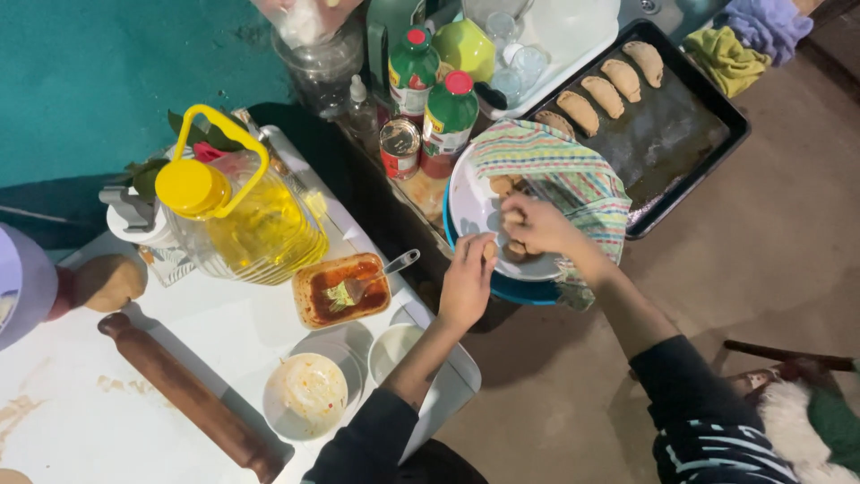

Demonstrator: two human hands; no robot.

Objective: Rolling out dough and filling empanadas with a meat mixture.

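Head view: left hand (466, 282) grips the rim of the white round plate (468, 202) under a striped cloth (564, 175), right hand (533, 224) fingers pinching a small browned pastry (514, 249) on it, mid pick-up; next needs a clean lift.

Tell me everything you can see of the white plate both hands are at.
The white plate is round, smooth and looks ceramic or plastic. It sits on a blue dish, half covered by a striped cloth. Small browned pastries lie on it. The left hand grips its near rim; the right hand rests on the pastries.
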